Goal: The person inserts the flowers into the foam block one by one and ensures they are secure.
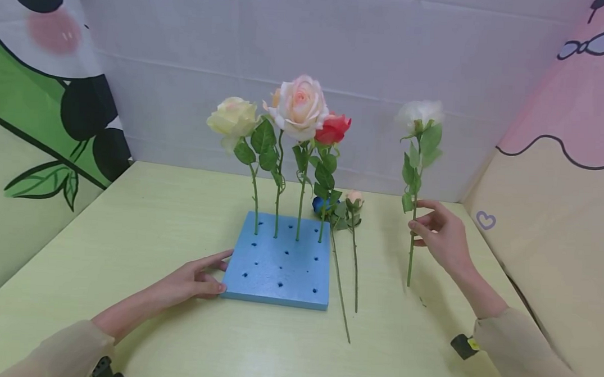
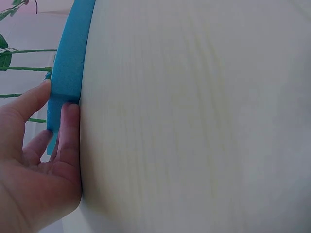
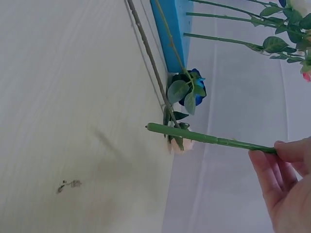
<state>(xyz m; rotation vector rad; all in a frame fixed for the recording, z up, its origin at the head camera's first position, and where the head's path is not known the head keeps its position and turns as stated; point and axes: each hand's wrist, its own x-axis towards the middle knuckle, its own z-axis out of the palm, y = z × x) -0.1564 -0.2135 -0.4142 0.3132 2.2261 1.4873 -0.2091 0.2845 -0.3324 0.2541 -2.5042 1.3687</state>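
Upright in my right hand is a white artificial rose, its green stem pinched between thumb and fingers. In the right wrist view the stem's lower end shows free of the table. My left hand touches the left edge of a blue board with holes, near its front corner, fingers fairly straight. In the board's back row stand a pale yellow rose, a pale pink rose, a red rose and a partly hidden peach-coloured flower.
Right of the board, a blue rose and a small peach rose lie on the table, stems toward me. A dark scrap lies near the right hand. Cloth walls close off the back and sides.
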